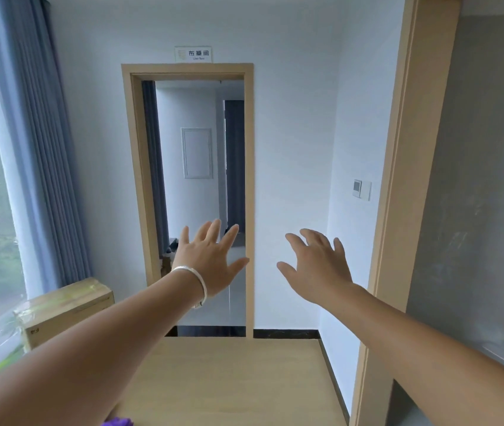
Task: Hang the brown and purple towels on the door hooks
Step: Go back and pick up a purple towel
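Outstretched, the left hand and right hand reach forward with fingers spread, grasping nothing; a silver bracelet circles the left wrist; beyond them stands an open wooden doorway under a small sign; a scrap of purple towel shows at the bottom edge, above the wood floor; a cardboard box sits left, by grey curtains.

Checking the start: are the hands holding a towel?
No. Left hand and right hand are open, fingers spread, empty.
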The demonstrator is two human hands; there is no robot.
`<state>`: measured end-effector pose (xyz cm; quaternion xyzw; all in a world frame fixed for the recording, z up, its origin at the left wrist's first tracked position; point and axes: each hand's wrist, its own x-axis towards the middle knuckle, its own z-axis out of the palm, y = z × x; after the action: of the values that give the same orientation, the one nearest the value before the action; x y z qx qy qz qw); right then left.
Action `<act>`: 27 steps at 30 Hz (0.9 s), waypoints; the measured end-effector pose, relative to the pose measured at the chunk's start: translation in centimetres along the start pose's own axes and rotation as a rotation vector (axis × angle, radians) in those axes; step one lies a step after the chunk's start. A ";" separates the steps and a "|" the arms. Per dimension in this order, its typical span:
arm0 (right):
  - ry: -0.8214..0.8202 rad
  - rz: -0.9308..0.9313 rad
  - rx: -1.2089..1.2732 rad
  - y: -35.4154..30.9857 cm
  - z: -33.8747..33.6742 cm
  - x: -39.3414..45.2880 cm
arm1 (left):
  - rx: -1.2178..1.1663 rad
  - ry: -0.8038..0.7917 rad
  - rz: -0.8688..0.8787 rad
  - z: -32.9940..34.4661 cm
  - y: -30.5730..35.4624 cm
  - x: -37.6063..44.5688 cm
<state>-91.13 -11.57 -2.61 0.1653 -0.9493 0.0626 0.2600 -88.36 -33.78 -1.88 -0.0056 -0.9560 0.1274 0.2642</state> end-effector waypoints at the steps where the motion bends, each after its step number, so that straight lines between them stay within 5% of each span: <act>1: -0.005 -0.001 0.001 0.3 0.9 1.1 | 0.007 0.001 0.003 0.8 0.0 1.2; 27: -0.086 0.035 -0.036 0.6 24.1 37.4 | -0.070 0.009 0.082 26.6 -11.4 36.7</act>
<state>-133.02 -26.51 -4.01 0.1468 -0.9632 0.0430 0.2209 -132.77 -48.32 -2.57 -0.0548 -0.9577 0.1045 0.2626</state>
